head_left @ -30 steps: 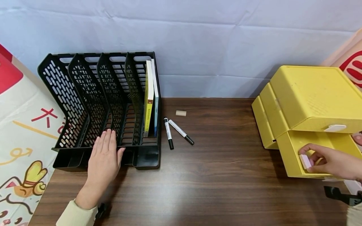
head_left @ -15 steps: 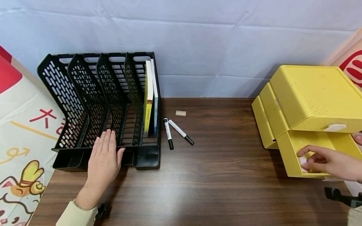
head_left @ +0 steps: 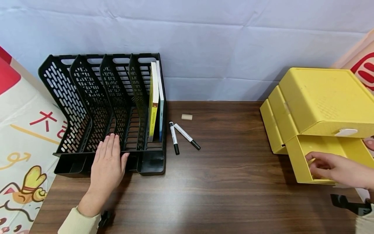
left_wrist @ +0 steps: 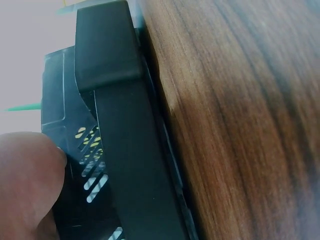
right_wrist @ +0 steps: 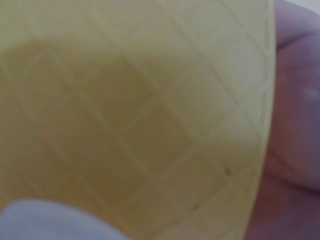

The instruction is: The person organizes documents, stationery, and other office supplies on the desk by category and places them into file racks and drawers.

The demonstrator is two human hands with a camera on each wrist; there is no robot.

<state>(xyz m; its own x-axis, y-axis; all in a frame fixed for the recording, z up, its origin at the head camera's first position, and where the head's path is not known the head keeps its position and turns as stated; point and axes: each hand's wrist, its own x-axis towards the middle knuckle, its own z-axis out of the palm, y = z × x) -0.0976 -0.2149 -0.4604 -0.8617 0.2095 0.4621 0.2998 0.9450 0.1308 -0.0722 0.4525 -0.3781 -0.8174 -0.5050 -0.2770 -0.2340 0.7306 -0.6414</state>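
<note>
My left hand [head_left: 107, 162] lies flat with straight fingers on the front of a black file organizer [head_left: 73, 154]. In the left wrist view, the thumb [left_wrist: 30, 175] shows beside the organizer's black front wall [left_wrist: 130, 150]. My right hand [head_left: 336, 169] reaches down into the pulled-out drawer [head_left: 298, 162] of a yellow drawer unit [head_left: 336, 94], thumb and index finger bent. Whatever is between those fingers is hidden, so I cannot tell if they hold anything. The right wrist view is mostly filled by the yellow drawer front [right_wrist: 150, 115], with part of the hand [right_wrist: 300, 100] behind its edge.
Two white markers with black caps, one standing more upright in view [head_left: 174, 138] and one slanted [head_left: 187, 136], lie right of the organizer. A small beige block [head_left: 187, 117] is behind them. A yellow book [head_left: 153, 104] and a thin blue-white book [head_left: 160, 104] stand in the rightmost slot.
My right hand has sunk lower into the drawer and slightly left. The small pale block it pinched earlier has gone out of sight behind the fingers. My left hand stays put.
</note>
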